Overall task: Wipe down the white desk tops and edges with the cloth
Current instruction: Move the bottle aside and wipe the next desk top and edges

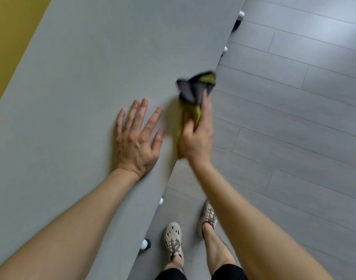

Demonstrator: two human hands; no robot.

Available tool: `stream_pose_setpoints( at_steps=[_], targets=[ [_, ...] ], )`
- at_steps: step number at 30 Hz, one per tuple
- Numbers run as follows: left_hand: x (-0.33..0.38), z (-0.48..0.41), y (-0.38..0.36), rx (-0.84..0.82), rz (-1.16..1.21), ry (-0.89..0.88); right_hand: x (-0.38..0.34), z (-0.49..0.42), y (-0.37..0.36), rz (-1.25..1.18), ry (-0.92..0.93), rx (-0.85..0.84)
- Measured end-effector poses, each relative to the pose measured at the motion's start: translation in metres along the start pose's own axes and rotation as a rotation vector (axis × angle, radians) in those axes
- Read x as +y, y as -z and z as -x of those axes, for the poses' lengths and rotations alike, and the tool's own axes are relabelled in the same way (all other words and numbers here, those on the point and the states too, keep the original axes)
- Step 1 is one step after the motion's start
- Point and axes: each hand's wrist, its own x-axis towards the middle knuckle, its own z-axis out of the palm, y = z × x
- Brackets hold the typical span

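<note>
One broad pale desk top (72, 98) filling the left half of the view, its long front edge (227, 37) cutting diagonally from top right down to bottom centre. Beyond that edge, grey plank floor (294, 128), well below. Over to the hands now. Left hand (135, 138) flat on the top just inside the edge, fingers straight and spread wide, holding nothing, bracing by the look of it. Right hand (197, 138) right at the edge, just beside the left, fingers and thumb curled round the cloth (195, 87). Cloth bunched, grey and yellow-green, blurred, reaching out ahead of the fingertips and lying along the edge line, long axis matching that diagonal, far end sitting at the very lip of the desk. Cannot tell whether wrapped over the lip or only resting on top. Looks like the edge pass in hand. Next stroke most likely straight along the diagonal, away from the body, cloth leading. Right hand plainly the nearer one, and the only one on the cloth. Plenty of top off to the left, well apart from the cloth at present
</note>
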Motion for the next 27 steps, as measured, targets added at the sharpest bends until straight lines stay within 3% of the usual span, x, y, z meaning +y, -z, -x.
stream_pose_setpoints(
  at_steps=[4,6,13,16,20,23,25,27],
  targets=[
    [-0.003,-0.002,-0.002,0.05,0.018,-0.019,-0.001,0.169,0.003,-0.022,-0.009,-0.183],
    [-0.005,-0.003,-0.003,0.039,0.038,-0.012,0.0,0.198,0.006,-0.027,-0.018,-0.234],
    [-0.004,0.021,0.019,0.12,0.06,-0.004,0.0,0.061,-0.003,0.094,0.032,-0.037],
    [-0.019,0.083,0.043,0.044,0.063,-0.039,0.003,0.05,-0.001,0.093,0.022,-0.026],
    [-0.044,0.197,0.082,-0.017,0.014,-0.007,0.003,0.182,-0.016,0.017,0.034,-0.046],
    [-0.056,0.255,0.089,-0.086,0.008,0.01,0.001,0.321,-0.016,0.003,-0.016,-0.202],
    [-0.059,0.262,0.086,-0.085,0.032,0.003,-0.001,0.35,-0.012,0.02,-0.033,-0.255],
    [-0.057,0.258,0.082,-0.053,0.032,0.007,0.003,0.316,-0.015,0.051,-0.019,-0.226]
  ],
)
